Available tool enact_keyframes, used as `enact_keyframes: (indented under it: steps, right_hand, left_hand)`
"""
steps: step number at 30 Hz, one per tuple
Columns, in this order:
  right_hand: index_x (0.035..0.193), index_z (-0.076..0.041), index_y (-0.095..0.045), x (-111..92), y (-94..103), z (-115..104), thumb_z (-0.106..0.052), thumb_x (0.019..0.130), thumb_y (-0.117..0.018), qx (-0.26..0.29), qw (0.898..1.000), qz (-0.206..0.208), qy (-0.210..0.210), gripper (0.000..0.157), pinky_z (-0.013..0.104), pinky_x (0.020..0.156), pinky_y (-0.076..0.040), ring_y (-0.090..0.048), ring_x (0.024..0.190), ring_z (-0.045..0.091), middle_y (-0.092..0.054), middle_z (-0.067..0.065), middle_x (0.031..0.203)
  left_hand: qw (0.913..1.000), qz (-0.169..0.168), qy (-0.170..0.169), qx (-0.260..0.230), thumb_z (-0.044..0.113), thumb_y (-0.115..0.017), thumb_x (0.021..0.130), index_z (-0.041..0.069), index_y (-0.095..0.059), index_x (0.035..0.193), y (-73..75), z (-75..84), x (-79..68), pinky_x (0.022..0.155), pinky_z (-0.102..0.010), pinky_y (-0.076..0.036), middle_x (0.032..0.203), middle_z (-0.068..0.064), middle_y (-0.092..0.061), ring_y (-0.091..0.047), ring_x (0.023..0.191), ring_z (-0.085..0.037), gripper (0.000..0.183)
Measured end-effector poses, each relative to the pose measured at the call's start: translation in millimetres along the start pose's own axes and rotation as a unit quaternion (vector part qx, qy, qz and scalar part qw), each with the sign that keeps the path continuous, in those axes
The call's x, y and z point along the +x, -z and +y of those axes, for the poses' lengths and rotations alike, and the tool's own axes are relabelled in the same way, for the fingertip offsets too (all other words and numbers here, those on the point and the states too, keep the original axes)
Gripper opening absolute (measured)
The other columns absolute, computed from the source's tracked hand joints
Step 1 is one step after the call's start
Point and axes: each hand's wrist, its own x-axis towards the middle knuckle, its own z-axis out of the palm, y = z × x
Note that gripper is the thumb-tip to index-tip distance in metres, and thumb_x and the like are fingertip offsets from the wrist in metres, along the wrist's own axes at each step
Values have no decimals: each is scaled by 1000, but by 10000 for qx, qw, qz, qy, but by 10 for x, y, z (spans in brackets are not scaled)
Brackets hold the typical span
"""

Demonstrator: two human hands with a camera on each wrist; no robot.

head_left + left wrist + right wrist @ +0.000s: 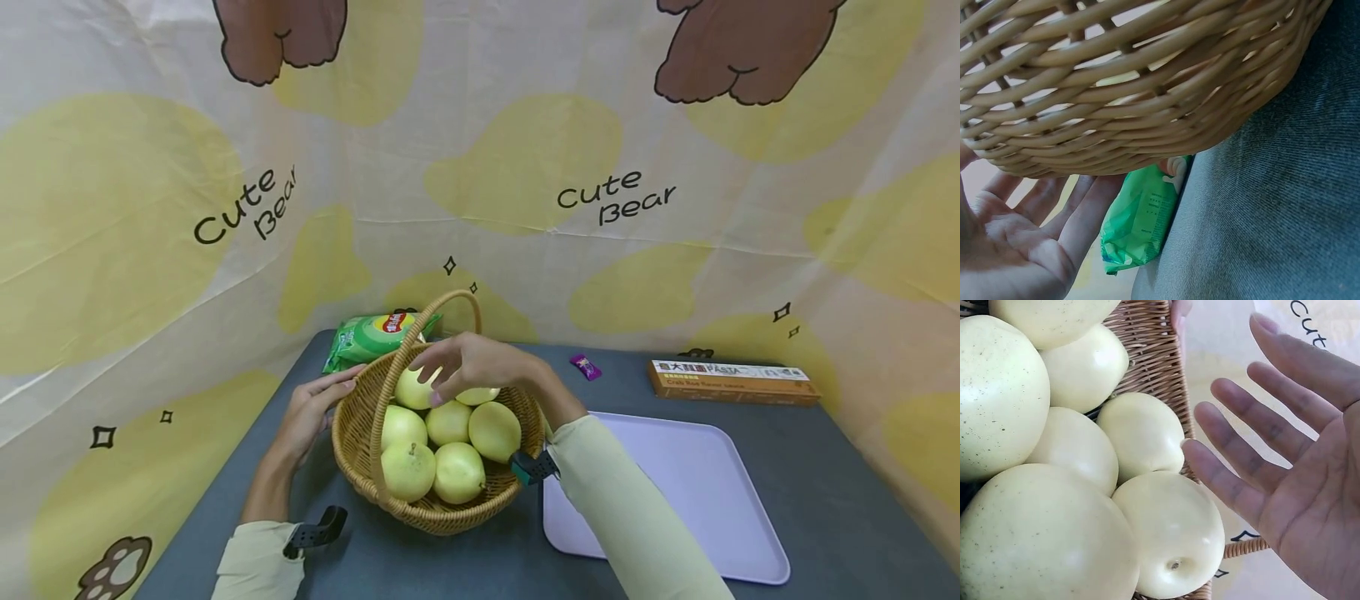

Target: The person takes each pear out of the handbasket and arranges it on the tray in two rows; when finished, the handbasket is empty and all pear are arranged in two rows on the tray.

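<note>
A wicker basket [438, 521] with a tall hooped handle holds several round yellow-green pears [448, 422]. At its left rim, my left hand [306, 417] touches the wicker with fairly straight fingers. The left wrist view has that hand [1035, 231] beside the woven wall [1147, 106], which covers its fingertips. Above the pears hovers my right hand [476, 367], fingers spread and nothing in its grasp. The right wrist view shows its palm [1297, 469] and extended fingers close to the pears [1169, 534] at the basket's edge.
A green chip bag [382, 333] lies behind the basket. To the right is a pale lavender tray [675, 475], partly under my right sleeve. A small purple-wrapped candy [586, 367] and a long brown pasta box [735, 383] lie toward the back of the dark table [840, 492].
</note>
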Motion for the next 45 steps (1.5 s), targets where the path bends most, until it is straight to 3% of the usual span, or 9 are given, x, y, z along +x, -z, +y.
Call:
enact_keyframes:
  steps: [4, 11, 16, 21, 31, 39, 45]
  right_hand:
    - [154, -7, -55, 42, -25, -11, -17, 93, -82, -33, 9987, -491, -119, 68, 31, 103, -56, -61, 133, 37, -62, 16, 146]
    - [155, -17, -57, 75, -91, -51, -23, 91, -84, -498, 9928, -1062, -248, 70, 28, 104, -53, -59, 136, 21, -62, 10, 149]
    - [154, -22, -58, 98, -135, -46, -23, 89, -85, -449, 9896, -1310, -402, 71, 28, 105, -52, -62, 135, 28, -65, 6, 144]
    - [154, -23, -57, 120, -177, -42, -21, 87, -87, -276, 9873, -1461, -555, 74, 30, 106, -51, -65, 131, 30, -64, 5, 144]
    - [156, -23, -55, 167, -259, -97, -14, 83, -90, -446, 9829, -1707, -536, 82, 27, 104, -52, -63, 131, 27, -61, 5, 147]
    - [154, -19, -57, 212, -320, -112, -13, 84, -90, -636, 9785, -1893, -516, 77, 26, 104, -51, -61, 134, 30, -62, 7, 147]
    - [152, -20, -60, 236, -342, -112, -13, 84, -90, -754, 9761, -1975, -507, 74, 25, 102, -53, -60, 136, 34, -60, 8, 150]
  left_hand:
    - [10000, -3, -6, 19, 34, -63, 109, 2, -59, 150, -1, -4, -7, 88, -31, -63, 136, 0, -68, -70, 113, -4, 52]
    - [10000, -8, -40, -11, 32, -61, 109, 0, -58, 150, -2, -8, -21, 87, -32, -64, 134, 2, -69, -70, 112, -5, 52]
    - [10000, -14, -50, 25, 33, -61, 109, 0, -59, 150, -6, -9, -19, 86, -33, -64, 138, -7, -68, -71, 112, -6, 52]
    - [10000, 7, -62, 74, 32, -61, 110, 1, -59, 150, -10, -8, -9, 86, -34, -64, 146, -18, -62, -71, 111, -6, 51]
    - [9999, 14, -81, 120, 33, -61, 109, 1, -60, 149, -3, -5, -2, 84, -34, -65, 138, -5, -67, -71, 111, -6, 51]
    - [9998, 52, -78, 158, 33, -60, 110, 1, -60, 149, -5, -8, -8, 85, -33, -64, 147, -21, -61, -70, 112, -5, 50]
    - [9998, 46, -79, 167, 32, -60, 110, 2, -60, 149, -9, 3, -12, 86, -32, -64, 145, -18, -63, -70, 112, -6, 49]
